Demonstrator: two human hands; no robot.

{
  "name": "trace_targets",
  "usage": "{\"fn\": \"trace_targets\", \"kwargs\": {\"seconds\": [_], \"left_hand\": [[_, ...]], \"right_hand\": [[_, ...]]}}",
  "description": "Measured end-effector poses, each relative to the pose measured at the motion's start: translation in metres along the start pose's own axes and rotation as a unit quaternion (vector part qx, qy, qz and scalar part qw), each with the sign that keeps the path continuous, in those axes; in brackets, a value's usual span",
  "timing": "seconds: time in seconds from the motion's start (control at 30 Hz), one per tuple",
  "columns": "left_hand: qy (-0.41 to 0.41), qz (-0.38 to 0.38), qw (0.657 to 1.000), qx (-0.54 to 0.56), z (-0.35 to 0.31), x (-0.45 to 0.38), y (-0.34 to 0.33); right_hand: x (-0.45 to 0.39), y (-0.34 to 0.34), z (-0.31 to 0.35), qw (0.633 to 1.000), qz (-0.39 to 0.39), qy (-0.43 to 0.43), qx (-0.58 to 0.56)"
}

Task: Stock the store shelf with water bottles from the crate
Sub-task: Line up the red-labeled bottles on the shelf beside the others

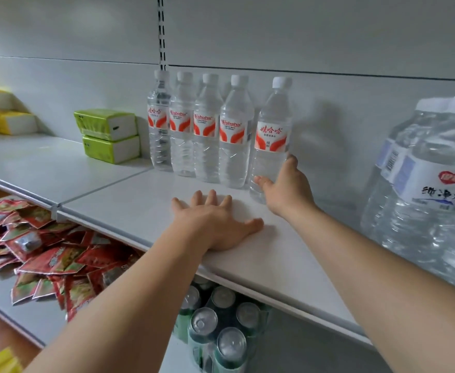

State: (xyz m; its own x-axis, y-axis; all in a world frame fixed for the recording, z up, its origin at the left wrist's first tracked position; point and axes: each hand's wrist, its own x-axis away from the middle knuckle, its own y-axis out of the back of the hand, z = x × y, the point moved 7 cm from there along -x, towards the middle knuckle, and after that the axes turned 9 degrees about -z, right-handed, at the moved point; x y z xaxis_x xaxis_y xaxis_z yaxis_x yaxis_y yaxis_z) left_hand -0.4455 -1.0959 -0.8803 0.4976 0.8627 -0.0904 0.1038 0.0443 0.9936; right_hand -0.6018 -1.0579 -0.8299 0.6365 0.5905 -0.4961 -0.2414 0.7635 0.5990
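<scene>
Several clear water bottles [207,130] with red-and-white labels and white caps stand in a row at the back of the white shelf [129,200]. One more bottle [272,130] stands upright at the right end of the row. My right hand [283,184] wraps around its lower part, thumb on the right side and fingers on the left. My left hand [213,222] lies flat on the shelf in front of the row, fingers spread. No crate is in view.
Large water jugs [423,184] fill the right end of the shelf. Green tissue packs [108,135] are stacked left of the bottles, yellow packs [3,111] farther left. Below lie red snack packets [38,251] and green cans [221,327].
</scene>
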Motion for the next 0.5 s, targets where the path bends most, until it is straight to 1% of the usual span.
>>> {"fn": "trace_targets", "kwargs": {"seconds": [0.2,0.4,0.5], "left_hand": [[-0.008,0.001,1.0,-0.01,0.0,-0.003,-0.003],[-0.005,0.006,1.0,-0.01,0.0,-0.002,-0.005],[-0.007,-0.012,1.0,-0.002,0.0,-0.003,-0.005]], "right_hand": [[-0.02,-0.018,0.002,1.0,-0.017,0.005,0.023],[-0.022,-0.027,0.002,0.998,-0.026,0.008,0.053],[-0.023,-0.028,0.002,0.998,-0.025,0.009,0.062]]}}
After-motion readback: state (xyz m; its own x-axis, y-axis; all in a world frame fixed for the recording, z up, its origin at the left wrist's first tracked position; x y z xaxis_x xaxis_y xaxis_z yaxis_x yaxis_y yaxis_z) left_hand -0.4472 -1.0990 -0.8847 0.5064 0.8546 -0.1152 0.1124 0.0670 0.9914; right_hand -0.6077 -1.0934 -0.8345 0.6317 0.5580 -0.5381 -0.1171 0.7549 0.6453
